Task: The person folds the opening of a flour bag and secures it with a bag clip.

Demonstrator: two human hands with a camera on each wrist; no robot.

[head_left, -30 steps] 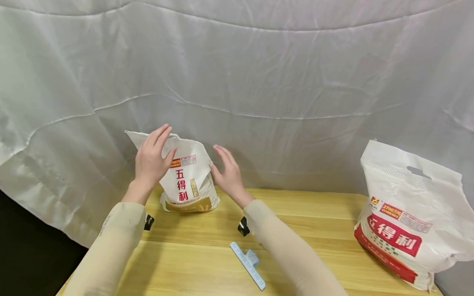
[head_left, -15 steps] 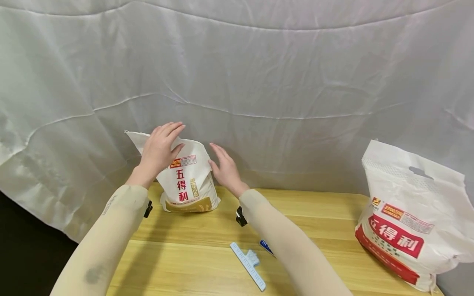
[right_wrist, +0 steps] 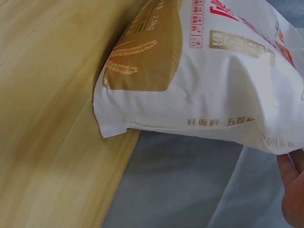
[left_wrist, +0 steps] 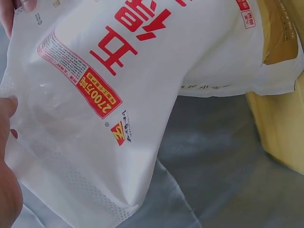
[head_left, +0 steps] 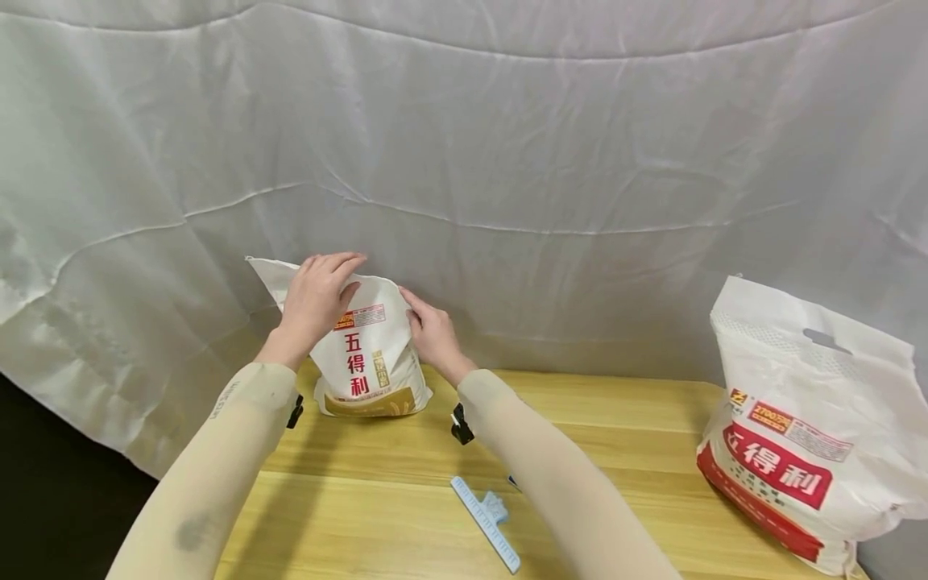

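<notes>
A white flour bag (head_left: 366, 346) with red characters and a gold lower band stands at the left of the wooden table, its top leaning left. My left hand (head_left: 313, 296) is at its top edge, fingers reaching over and thumb in front, with a gap between them. At the bag's upper right edge, my right hand (head_left: 433, 329) pinches the material between thumb and fingers. The left wrist view shows the bag's loose upper part (left_wrist: 95, 137) and my left thumb (left_wrist: 8, 105) close against its edge. In the right wrist view, fingers (right_wrist: 287, 168) touch the bag's side.
A larger white bag (head_left: 812, 435) with a red label and a cut-out handle stands at the table's right. A light blue clip (head_left: 487, 519) lies front centre; a dark blue item (head_left: 513, 482) is mostly behind my right forearm. A grey curtain (head_left: 507, 161) hangs behind.
My left hand has moved right along the bag's top edge. My right hand has moved left onto the bag's upper right edge and taken hold of it. The bag stays in place.
</notes>
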